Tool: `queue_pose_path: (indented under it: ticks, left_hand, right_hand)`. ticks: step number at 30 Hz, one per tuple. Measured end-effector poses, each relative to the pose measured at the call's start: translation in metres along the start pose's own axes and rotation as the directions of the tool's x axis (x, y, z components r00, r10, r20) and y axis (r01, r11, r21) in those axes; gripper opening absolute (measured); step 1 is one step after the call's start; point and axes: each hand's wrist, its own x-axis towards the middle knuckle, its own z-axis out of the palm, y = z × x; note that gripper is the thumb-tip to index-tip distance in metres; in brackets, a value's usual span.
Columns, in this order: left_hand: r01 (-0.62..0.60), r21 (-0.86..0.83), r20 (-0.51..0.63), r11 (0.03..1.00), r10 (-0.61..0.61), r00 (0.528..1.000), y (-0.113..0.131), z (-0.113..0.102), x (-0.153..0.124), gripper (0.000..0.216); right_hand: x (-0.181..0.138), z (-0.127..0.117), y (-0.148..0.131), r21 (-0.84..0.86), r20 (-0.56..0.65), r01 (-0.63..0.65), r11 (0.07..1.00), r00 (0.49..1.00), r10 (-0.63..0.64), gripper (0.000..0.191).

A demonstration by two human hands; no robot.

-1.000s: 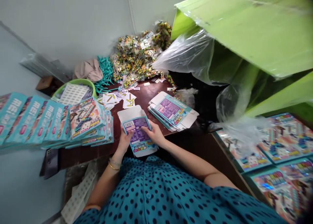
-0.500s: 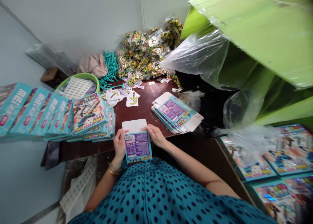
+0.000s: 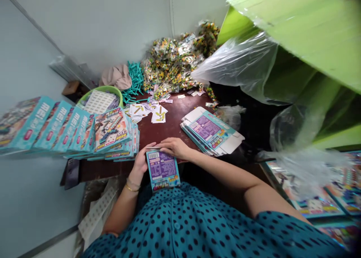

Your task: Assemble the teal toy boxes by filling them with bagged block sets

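A teal and purple printed carton box (image 3: 163, 169) rests upright against my body at the table's front edge, its back panel and barcode facing me. My left hand (image 3: 141, 158) grips its upper left side, thumb on the front. Across the top lies my right hand (image 3: 175, 148), its fingers closed over the folded-down white flap, which shows only as a thin edge. To the right, a stack of flattened cartons (image 3: 210, 128) lies on the table. Left of my hands are filled, closed boxes (image 3: 111, 128), with several more leaning in a row (image 3: 60, 124).
Printed leaflets (image 3: 159, 114) lie mid-table. Behind them are a heap of bagged colourful pieces (image 3: 175, 64), turquoise sticks (image 3: 135, 81) and a green basket (image 3: 120, 96). A large green box (image 3: 304, 29) with plastic film overhangs the right. A phone (image 3: 72, 173) is at the left edge.
The box's white top flap, standing up before, is now folded down. My right hand has moved from the flap's right edge to lie across the top. The view has shifted slightly left.
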Motion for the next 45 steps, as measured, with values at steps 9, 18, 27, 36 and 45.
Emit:
queue_pose_path:
  ticks: [9,18,27,36,45]
  left_hand:
    - [-0.095,-0.058,0.01,0.994,0.095,0.995,-0.015,0.002,-0.004,0.043]
    - [-0.536,0.497,0.046,0.682,0.596,0.801,-0.049,-0.021,-0.025,0.029]
    - [-0.541,0.507,0.059,0.672,0.598,0.799,-0.055,-0.031,-0.018,0.035]
    - [-0.52,0.452,0.009,0.725,0.579,0.815,-0.065,-0.042,-0.009,0.038]
    - [-0.77,0.433,0.056,0.468,0.839,0.542,-0.007,0.009,-0.027,0.037]
  right_hand:
    - [-0.004,0.004,0.008,0.34,0.129,-0.312,0.887,0.95,0.285,0.039]
    - [-0.02,0.009,0.007,0.239,0.267,-0.082,0.967,0.964,0.016,0.038]
    - [-0.059,0.049,0.014,0.251,0.042,-0.075,0.965,0.997,0.066,0.046]
    - [-0.078,0.089,0.015,0.361,-0.36,-0.148,0.921,0.889,0.284,0.025]
    - [-0.058,0.008,-0.059,-0.04,-0.514,-0.1,0.994,0.855,0.065,0.064]
